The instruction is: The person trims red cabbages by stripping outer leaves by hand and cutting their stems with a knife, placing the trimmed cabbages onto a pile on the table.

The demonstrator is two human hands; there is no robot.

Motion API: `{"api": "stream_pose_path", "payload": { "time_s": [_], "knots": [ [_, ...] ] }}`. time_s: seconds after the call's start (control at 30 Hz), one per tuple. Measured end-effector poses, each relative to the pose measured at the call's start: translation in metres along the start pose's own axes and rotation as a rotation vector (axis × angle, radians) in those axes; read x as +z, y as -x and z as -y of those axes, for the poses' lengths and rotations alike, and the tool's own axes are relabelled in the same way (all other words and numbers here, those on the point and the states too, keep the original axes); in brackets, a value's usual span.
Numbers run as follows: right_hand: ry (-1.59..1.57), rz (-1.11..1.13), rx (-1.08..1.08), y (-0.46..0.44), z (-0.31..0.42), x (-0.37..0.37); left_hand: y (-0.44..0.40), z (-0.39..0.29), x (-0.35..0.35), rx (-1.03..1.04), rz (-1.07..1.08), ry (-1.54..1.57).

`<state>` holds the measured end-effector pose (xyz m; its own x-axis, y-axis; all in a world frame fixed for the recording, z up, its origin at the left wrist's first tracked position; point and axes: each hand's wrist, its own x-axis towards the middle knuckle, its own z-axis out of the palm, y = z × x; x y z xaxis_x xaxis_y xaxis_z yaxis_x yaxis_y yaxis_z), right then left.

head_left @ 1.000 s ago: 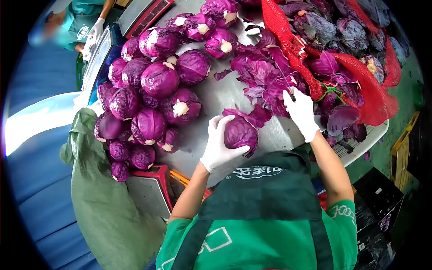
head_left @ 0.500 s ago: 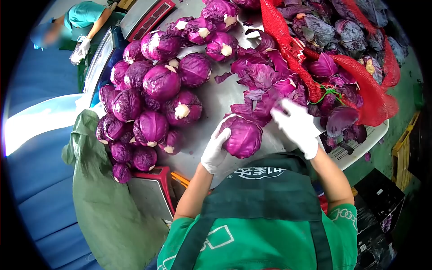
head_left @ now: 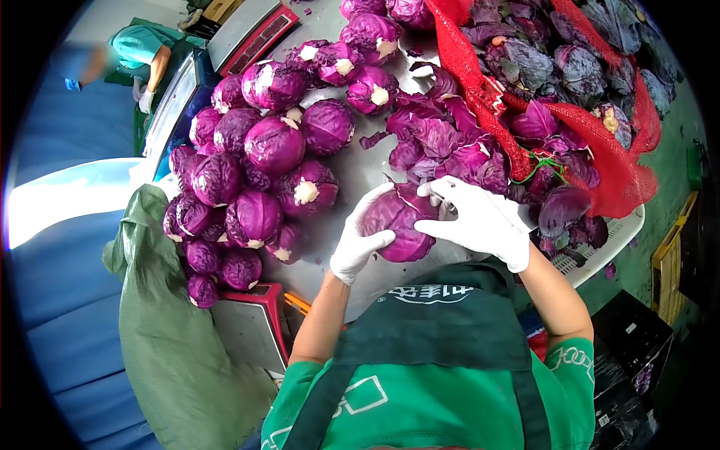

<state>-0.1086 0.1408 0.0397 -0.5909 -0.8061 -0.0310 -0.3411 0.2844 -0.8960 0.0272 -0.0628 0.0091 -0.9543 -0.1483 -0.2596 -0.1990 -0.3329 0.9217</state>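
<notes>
A red cabbage is between my two gloved hands, close in front of my apron. My left hand wraps round its left side, thumb across the near face. On the right side, my right hand touches it with curled fingers and thumb; whether a leaf is pinched there I cannot tell. Loose purple cabbage leaves lie heaped just beyond the hands on the metal table. To the left is a pile of red cabbages, several with pale cut stems showing.
A red mesh bag with darker, leafy cabbages is at the right, above a white plastic basket. Red-framed scales stand at the table's left edge by a green sack. Another person works at upper left.
My right hand has moved left from the loose leaves onto the cabbage. The cabbage has turned slightly in my left hand. The other person's gloved hand has shifted.
</notes>
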Motion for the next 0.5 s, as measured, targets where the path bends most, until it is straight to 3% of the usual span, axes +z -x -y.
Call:
{"api": "stream_pose_path", "payload": {
  "time_s": [0.1,0.17,0.2,0.23,0.3,0.37,0.43,0.5],
  "knots": [
    [0.085,-0.024,-0.009,0.003,0.01,-0.005,0.003,-0.003,-0.002,0.026,0.028,-0.106],
    [0.225,0.062,0.066,0.006,0.02,-0.011,0.004,0.0,-0.002,-0.074,-0.022,-0.091],
    [0.382,-0.06,-0.069,0.009,0.014,-0.001,0.004,0.002,-0.003,-0.074,-0.023,-0.09],
    [0.381,-0.062,-0.07,0.006,0.003,0.002,0.002,0.004,-0.006,-0.022,0.002,-0.129],
    [0.355,-0.34,-0.167,-0.002,-0.031,-0.007,0.002,0.003,-0.005,0.029,0.027,-0.169],
    [0.288,-0.449,0.188,-0.012,-0.066,-0.029,0.004,-0.004,0.002,-0.003,0.07,0.171],
    [0.336,-0.583,0.197,-0.016,-0.081,-0.045,0.008,0.008,0.0,0.0,0.061,0.316],
    [0.373,-0.566,0.135,-0.011,-0.057,-0.042,0.015,0.02,-0.002,-0.232,-0.043,0.787]
  ]
}}
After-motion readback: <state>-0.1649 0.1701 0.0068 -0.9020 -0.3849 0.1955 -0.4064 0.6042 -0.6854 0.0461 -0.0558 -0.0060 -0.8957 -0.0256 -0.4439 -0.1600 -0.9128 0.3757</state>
